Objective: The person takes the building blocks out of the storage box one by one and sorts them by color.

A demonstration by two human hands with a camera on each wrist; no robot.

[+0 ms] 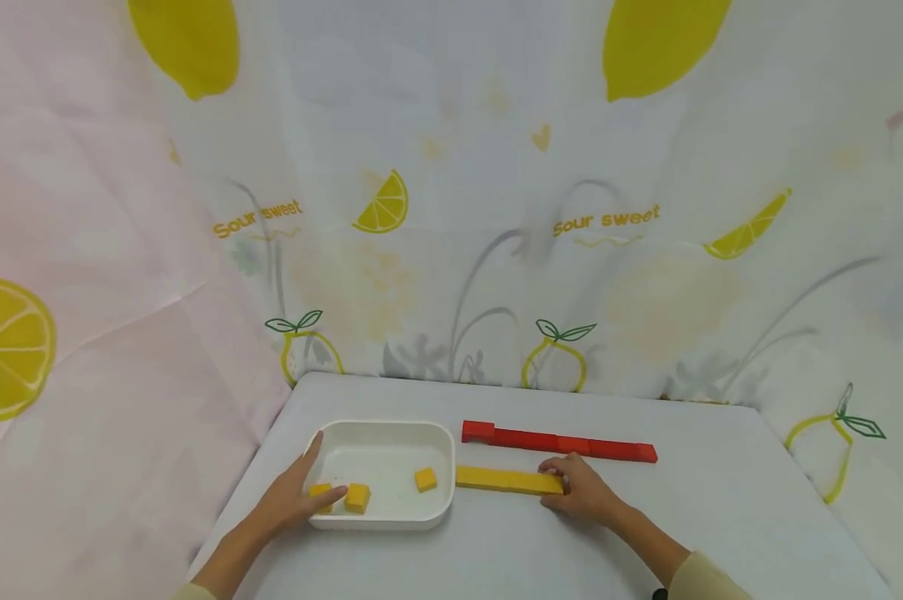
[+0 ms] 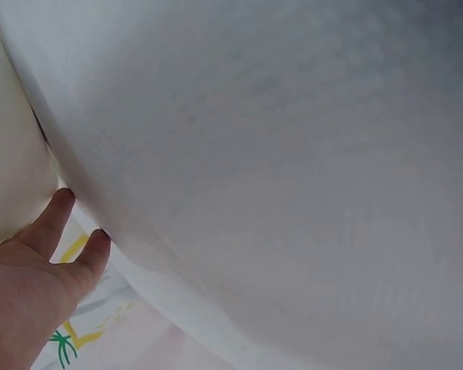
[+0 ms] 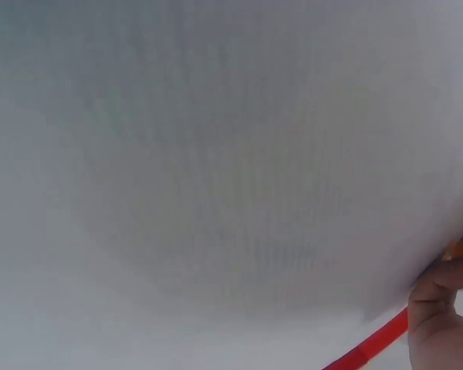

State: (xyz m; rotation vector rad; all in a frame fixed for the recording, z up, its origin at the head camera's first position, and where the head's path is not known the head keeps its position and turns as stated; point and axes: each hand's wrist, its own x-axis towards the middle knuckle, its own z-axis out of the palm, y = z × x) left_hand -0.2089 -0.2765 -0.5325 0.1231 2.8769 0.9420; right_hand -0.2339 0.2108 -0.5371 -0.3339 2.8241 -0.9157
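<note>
A white tray (image 1: 380, 525) holds three yellow cubes; one yellow cube (image 1: 425, 479) lies to its right side, another yellow cube (image 1: 357, 498) near the left hand's thumb. My left hand (image 1: 290, 497) rests at the tray's left wall, thumb over the inside, fingers stretched along the outside. In the left wrist view two fingertips (image 2: 99, 240) touch by a pale surface. A straight row of yellow blocks (image 1: 496, 480) runs from the tray's right side. At its right end my right hand (image 1: 582, 492) pinches the end yellow block between thumb and fingers.
Behind the yellow row lies a slightly slanting row of red blocks (image 1: 526, 439), its left end block standing a little higher. All rests on a white tabletop (image 1: 721, 500). A lemon-printed cloth (image 1: 451, 275) hangs behind and at the sides.
</note>
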